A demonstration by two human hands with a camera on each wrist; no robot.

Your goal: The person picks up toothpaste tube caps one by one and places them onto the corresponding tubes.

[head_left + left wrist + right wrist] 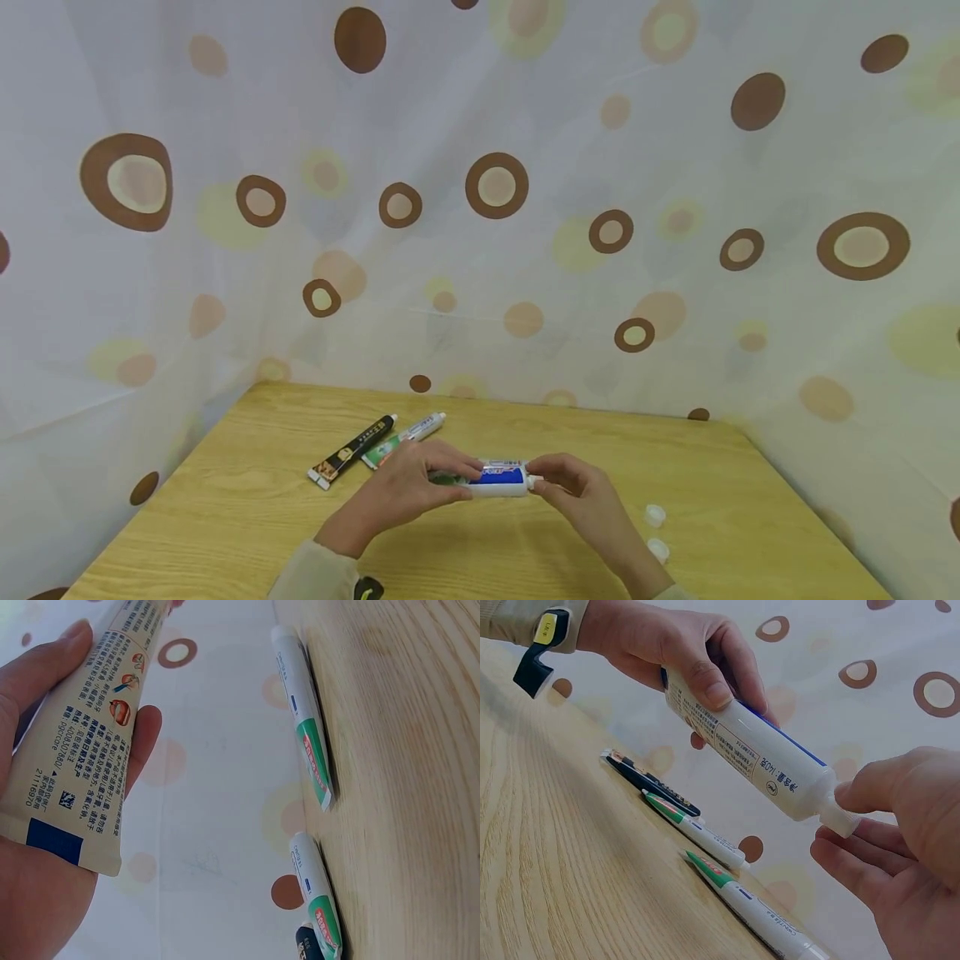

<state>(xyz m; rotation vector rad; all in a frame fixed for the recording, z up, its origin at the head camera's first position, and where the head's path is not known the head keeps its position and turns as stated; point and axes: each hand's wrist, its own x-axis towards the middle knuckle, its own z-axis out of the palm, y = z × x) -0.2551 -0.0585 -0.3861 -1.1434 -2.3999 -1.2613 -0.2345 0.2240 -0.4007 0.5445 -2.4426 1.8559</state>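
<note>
While the left hand [401,489] grips the tube [501,481], the right hand [583,493] pinches its end cap [840,820]; cap-handling likely requires steady twisting.

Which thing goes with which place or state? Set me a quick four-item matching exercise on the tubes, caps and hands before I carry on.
1. Black tube
2. Two loose caps
3. Left hand
4. Right hand

A. Pinches the white cap at the end of the blue-and-white tube
B. On the table, right of both hands in the head view
C. Holds the blue-and-white tube by its body
D. Leftmost tube in the head view

Pairs: 1-D, 2-B, 3-C, 4-A
</note>
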